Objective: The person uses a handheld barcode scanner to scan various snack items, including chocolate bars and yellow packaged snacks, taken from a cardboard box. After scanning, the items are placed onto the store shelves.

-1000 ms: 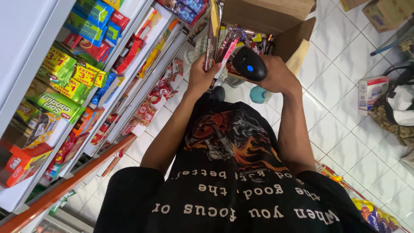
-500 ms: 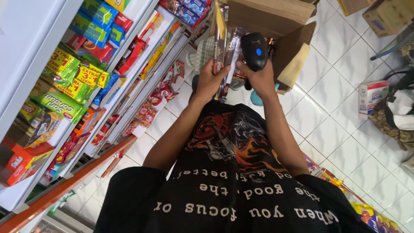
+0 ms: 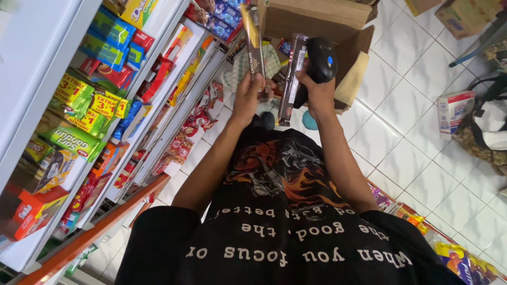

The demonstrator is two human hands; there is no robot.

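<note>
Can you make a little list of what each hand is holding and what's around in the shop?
left hand: holds a long brown and yellow snack strip, raised upright
right hand: holds a black handheld scanner and a dark snack strip
ahead: open cardboard box
left side: shelves full of colourful packets
floor: white tiles

1 head view, steeply down, close over hands [image 3: 253, 95].
</note>
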